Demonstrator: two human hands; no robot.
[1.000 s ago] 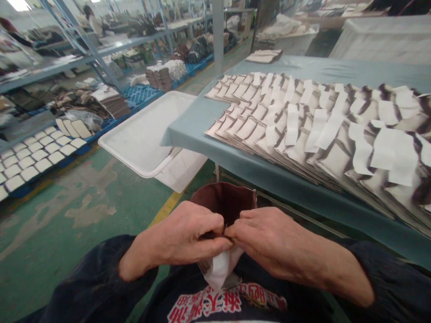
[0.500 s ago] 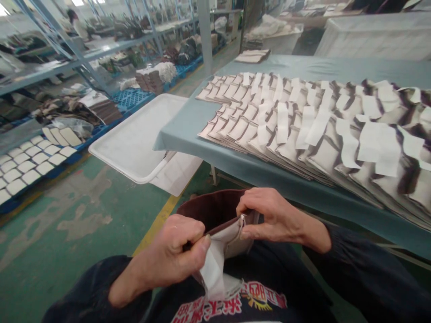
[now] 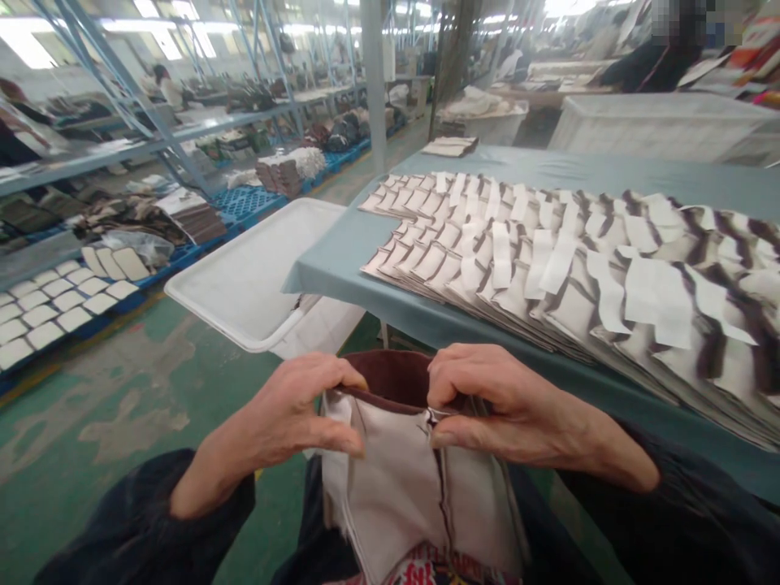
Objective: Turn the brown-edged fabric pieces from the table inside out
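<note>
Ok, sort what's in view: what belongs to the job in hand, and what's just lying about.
Part of the job:
brown-lined cream fabric piece, its rim held by the left hand and right hand
probably the similar cream pieces overlapping on the teal-covered table

Just lying about, it seems:
white plastic tub by the table
white crate beyond the table
cream panels at far left

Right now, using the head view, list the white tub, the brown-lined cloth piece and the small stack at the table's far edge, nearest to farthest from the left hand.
1. Brown-lined cloth piece: touching the left hand.
2. White tub: ahead, beside the table.
3. Small stack: ahead and right, farthest away.
</note>
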